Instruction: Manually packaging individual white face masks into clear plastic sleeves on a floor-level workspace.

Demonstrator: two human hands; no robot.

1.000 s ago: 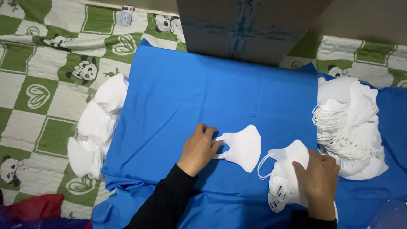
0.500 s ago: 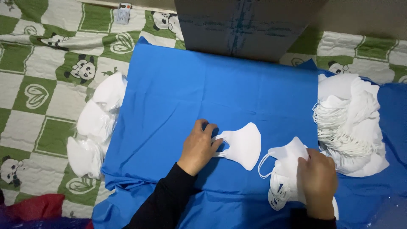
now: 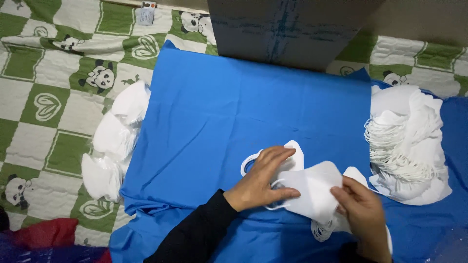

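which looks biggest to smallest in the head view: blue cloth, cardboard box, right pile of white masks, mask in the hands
1. blue cloth
2. cardboard box, though cut off by the frame's top edge
3. right pile of white masks
4. mask in the hands

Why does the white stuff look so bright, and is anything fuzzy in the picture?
Head view: the light is soft and even, so the white mask between the left hand and right hand looks bright against the blue cloth; the hands cast only faint shadows; the mask pile loses some detail; the cardboard box looks dim and slightly soft.
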